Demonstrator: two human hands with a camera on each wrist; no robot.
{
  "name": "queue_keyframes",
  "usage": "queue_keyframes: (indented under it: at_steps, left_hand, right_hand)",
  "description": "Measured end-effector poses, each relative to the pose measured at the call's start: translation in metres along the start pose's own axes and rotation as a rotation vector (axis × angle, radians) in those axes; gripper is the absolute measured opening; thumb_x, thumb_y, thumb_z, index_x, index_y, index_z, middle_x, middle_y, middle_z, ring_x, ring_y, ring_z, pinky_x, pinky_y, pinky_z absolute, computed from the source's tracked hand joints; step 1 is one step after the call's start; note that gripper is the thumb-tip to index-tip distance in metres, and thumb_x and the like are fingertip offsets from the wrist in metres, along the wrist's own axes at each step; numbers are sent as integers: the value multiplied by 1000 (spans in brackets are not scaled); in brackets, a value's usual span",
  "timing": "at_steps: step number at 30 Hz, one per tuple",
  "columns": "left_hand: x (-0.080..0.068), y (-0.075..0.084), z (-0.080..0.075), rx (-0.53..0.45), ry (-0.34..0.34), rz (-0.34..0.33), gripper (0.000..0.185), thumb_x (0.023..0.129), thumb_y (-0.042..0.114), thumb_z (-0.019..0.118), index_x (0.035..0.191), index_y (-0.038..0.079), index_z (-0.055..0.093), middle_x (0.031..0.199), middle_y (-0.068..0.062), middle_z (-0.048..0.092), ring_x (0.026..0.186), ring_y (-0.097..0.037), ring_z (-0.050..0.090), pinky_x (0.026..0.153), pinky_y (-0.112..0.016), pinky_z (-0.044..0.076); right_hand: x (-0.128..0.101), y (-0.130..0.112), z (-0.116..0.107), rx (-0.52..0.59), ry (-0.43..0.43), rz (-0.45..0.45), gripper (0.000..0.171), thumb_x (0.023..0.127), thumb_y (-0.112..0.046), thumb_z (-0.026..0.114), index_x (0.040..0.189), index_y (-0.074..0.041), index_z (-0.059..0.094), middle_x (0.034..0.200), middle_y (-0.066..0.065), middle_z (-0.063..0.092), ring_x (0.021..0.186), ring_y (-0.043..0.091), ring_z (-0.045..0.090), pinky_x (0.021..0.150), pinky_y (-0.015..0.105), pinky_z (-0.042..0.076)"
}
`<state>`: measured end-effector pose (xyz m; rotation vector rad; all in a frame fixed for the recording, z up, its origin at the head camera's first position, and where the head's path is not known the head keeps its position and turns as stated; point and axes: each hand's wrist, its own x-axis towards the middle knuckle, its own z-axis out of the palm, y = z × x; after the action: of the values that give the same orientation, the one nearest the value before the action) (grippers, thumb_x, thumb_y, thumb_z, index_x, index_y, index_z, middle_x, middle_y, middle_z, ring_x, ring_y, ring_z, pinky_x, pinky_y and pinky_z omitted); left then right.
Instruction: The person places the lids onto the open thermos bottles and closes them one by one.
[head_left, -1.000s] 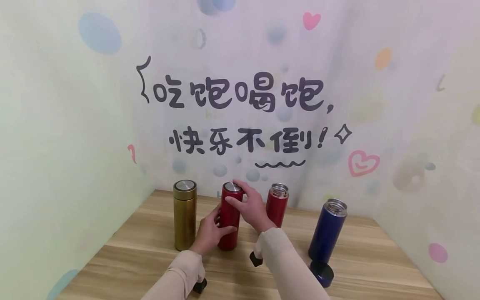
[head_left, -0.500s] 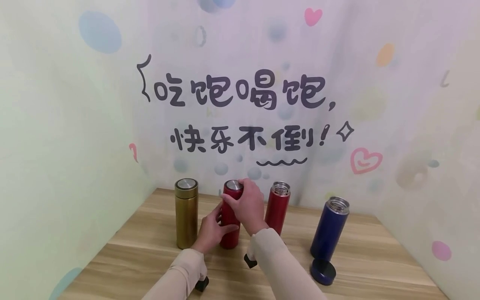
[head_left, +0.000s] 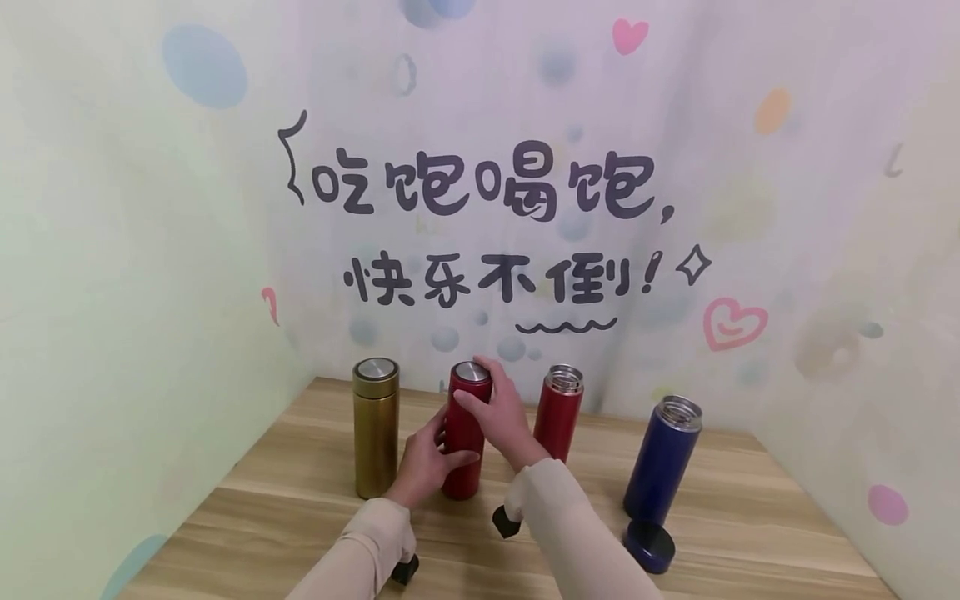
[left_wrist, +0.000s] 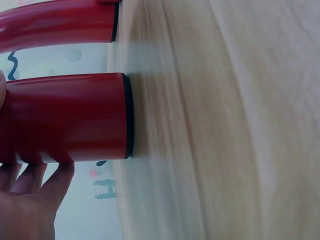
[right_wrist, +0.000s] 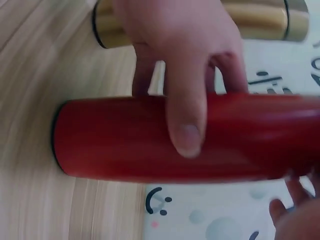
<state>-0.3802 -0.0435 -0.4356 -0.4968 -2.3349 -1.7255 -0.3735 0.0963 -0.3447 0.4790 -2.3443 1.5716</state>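
**Lid of the capped red flask gripped, 2 flasks open**

4 vacuum flasks are seen upright in a row on the wooden table [head_left: 750,517], set in a corner of decorated wall. From left to right they are a gold flask [head_left: 376,425], a capped red flask [head_left: 466,433], an open red flask [head_left: 558,412] and a blue flask [head_left: 662,458].

The capped red flask stands just right of the gold one, between the 2 hands. Its lower body is held by the left hand [head_left: 427,462], with the thumb curled across the front and the fingers wrapped behind, as is confirmed in the right wrist view. Its silver-topped lid [head_left: 472,373] is clasped from the right by the right hand [head_left: 504,412], the fingers curled round the rim. Whether the lid is being tightened or loosened cannot be told from these views.

As far as capping goes, the gold flask is closed by a lid and is touched by neither hand. The open red flask and the blue flask are both uncapped, their steel mouths exposed. A blue lid [head_left: 649,547] lies on the table just in front of the blue flask. No lid for the open red flask can be made out.
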Motion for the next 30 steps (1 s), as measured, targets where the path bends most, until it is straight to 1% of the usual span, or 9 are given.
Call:
queue_keyframes:
  at_steps: [2,5,8,10,14,15,21,24,30]
  left_hand:
    - [0,0,1,-5,2,3,85,82,19,80,152,17,32,140,-12,52,123,-36,53,96,-54,46]
    - [1,-1,1,-10,3,18,85,82,21,80,152,16,33,138,-13,54,122,-36,54,95,-54,47]
    - [1,-3,1,-3,8,46,85,81,23,80,152,13,34,136,-15,55,120,-37,55,94,-54,48]
    - [0,-3,1,0,13,41,86,81,22,81,152,14,34,137,-14,55,120,-37,55,94,-54,48]
    - [-1,-2,1,8,8,31,85,82,21,80,152,16,33,138,-12,54,121,-36,54,95,-54,47]
    - [-1,-2,1,6,7,21,85,82,21,80,152,17,33,138,-11,54,122,-35,54,95,-53,47]
    - [-1,-2,0,9,1,18,86,82,21,80,153,18,32,140,-11,52,123,-35,53,96,-53,47]
    - [-1,-1,0,8,0,30,85,82,21,80,153,17,32,141,-12,52,123,-36,53,95,-53,47]
    - [-1,0,0,5,-5,11,87,82,20,80,153,19,31,143,-11,50,125,-35,52,97,-53,45]
  right_hand:
    - [2,3,-6,45,-50,-21,56,92,-22,66,143,-19,43,137,9,51,128,31,44,104,58,36]
    - [5,6,-14,54,-80,-24,56,92,-19,66,144,-18,46,137,8,52,129,31,41,107,60,30]
    - [6,7,-17,31,-82,-5,56,91,-21,69,143,-22,48,136,5,54,129,30,42,105,60,32]
    - [6,7,-17,6,-71,13,57,89,-24,71,142,-26,49,134,1,55,127,27,43,104,58,36]
    - [5,7,-13,-17,-28,12,58,87,-27,75,140,-28,51,131,-1,56,124,25,47,102,56,40]
    - [4,7,-12,-20,-13,6,58,87,-27,75,140,-27,51,131,-1,57,123,24,48,101,55,41]
    - [1,9,-2,-45,80,-35,60,84,-30,78,138,-25,51,130,0,57,118,22,52,97,50,47]
    - [-1,8,3,-76,131,-48,61,84,-31,78,138,-22,52,129,0,56,117,21,50,94,46,50]
    - [-4,5,12,-149,230,-35,63,81,-31,80,136,-19,51,125,2,55,116,22,46,86,41,55]
